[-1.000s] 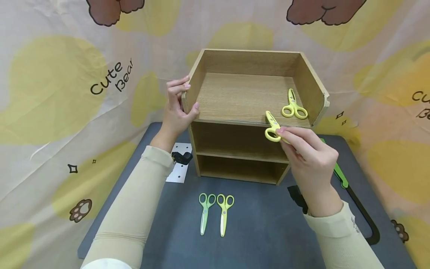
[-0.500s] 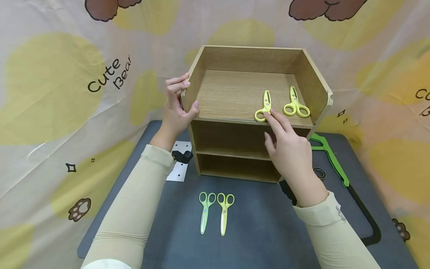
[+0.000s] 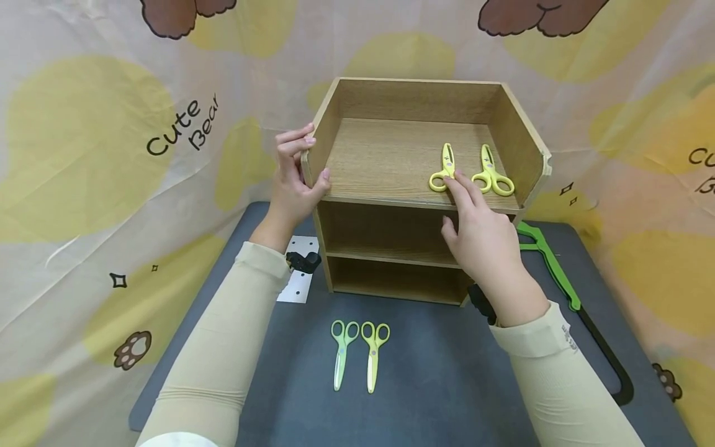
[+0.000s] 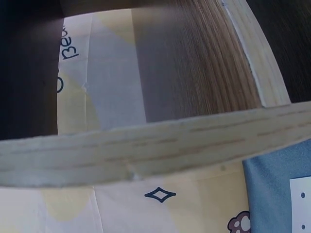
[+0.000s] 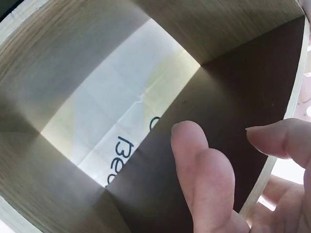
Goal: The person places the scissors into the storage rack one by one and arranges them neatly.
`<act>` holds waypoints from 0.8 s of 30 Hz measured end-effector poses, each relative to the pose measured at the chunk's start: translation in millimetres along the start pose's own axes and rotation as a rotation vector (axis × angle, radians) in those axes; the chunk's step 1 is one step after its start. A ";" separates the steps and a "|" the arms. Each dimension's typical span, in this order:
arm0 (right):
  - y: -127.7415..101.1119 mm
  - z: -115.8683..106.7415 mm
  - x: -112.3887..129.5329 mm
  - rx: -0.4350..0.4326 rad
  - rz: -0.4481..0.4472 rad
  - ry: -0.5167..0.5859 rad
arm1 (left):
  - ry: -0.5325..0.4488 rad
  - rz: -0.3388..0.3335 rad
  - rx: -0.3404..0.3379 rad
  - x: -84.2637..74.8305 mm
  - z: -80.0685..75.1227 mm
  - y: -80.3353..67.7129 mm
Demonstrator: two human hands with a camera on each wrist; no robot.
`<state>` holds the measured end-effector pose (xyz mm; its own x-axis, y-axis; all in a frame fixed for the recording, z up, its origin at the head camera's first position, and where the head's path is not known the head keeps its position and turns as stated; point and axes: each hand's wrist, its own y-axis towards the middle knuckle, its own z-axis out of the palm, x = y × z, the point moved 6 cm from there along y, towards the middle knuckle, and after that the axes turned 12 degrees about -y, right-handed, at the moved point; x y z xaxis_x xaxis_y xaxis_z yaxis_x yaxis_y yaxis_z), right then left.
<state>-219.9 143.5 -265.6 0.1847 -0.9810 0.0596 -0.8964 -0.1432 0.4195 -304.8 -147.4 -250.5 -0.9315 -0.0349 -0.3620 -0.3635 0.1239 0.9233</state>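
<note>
My left hand (image 3: 296,177) grips the left side edge of a wooden shelf unit (image 3: 385,139), thumb inside and fingers outside. On its open top level lie two pairs of yellow scissors, blades toward the back. My right hand (image 3: 486,248) touches the handles of the left scissors (image 3: 449,156) with extended fingertips, its thumb held apart. The right scissors (image 3: 488,160) lie untouched near the side wall. In the right wrist view, fingers (image 5: 214,179) hang before an open compartment (image 5: 233,97). The left wrist view shows the shelf's pale edge (image 4: 146,153), with the left hand out of sight.
On the dark table mat (image 3: 424,385), green scissors (image 3: 339,366) and yellow scissors (image 3: 372,366) lie side by side, handles toward the shelf. A white sheet with holes (image 3: 298,282) lies under the left wrist. A green-and-black bent bar (image 3: 561,279) is at the right.
My right hand has set its yellow scissors on the top level, released the pinch, and slid them slightly back and to the right. The left hand keeps its hold.
</note>
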 end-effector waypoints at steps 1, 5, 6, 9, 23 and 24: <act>0.7 0.2 -0.2 0.005 0.000 0.002 | 0.000 -0.001 0.001 0.2 0.1 0.0; 3.4 0.4 -0.8 0.025 0.004 0.006 | 0.003 -0.012 0.007 0.6 0.0 0.1; 3.9 0.6 -1.0 0.033 0.006 0.008 | 0.001 -0.014 0.006 0.7 0.0 0.1; 4.7 1.2 -1.9 0.051 0.012 0.008 | 0.004 -0.020 0.004 0.7 -0.4 -0.6; -22.2 -9.6 21.9 -0.316 -0.071 -0.006 | 0.000 -0.030 0.011 2.8 -0.5 -2.4; -28.5 -10.3 28.3 -0.363 -0.096 0.019 | 0.001 -0.028 0.011 3.0 -0.4 -2.2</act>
<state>-185.0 121.1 -266.6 0.2712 -0.9623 0.0201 -0.6739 -0.1749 0.7178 -306.9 -148.2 -253.6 -0.9210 -0.0394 -0.3875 -0.3892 0.1339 0.9114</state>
